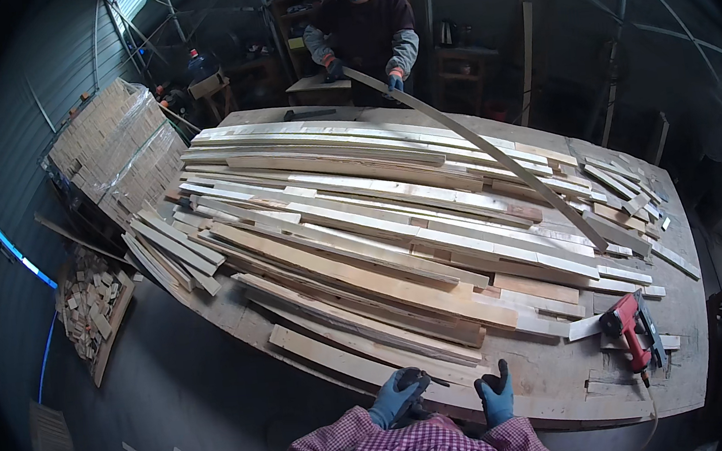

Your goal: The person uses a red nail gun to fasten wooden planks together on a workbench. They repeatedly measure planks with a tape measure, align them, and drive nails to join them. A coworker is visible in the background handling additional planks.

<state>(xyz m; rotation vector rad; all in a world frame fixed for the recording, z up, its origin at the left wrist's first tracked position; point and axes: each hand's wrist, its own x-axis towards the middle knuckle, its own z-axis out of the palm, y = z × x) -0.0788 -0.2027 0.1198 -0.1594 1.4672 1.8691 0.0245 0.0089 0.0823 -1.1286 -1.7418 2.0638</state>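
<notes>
Pale front strip lies on the table along its near edge, ahead of the person and mostly to the left. Its long axis slants from upper left down toward the lower right, so its right-hand part comes closest to the body. The left hand is the nearer of the 2, curled just beside that part; whether it touches the wood or holds something dark, I cannot tell. The right hand is raised near the table's edge, thumb and fingers apart and holding nothing visible.

Beyond the front strip, a heap of strips runs in roughly parallel rows, overlapping in places, and blocks the far side of it. Across the table, 1 co-worker grips a long strip with 2 gloved hands; it slants over the heap toward the right. A red nail gun rests to the right, well apart from the right hand, its hose trailing over the near edge. At far left are a wrapped stack and a crate of offcuts.
</notes>
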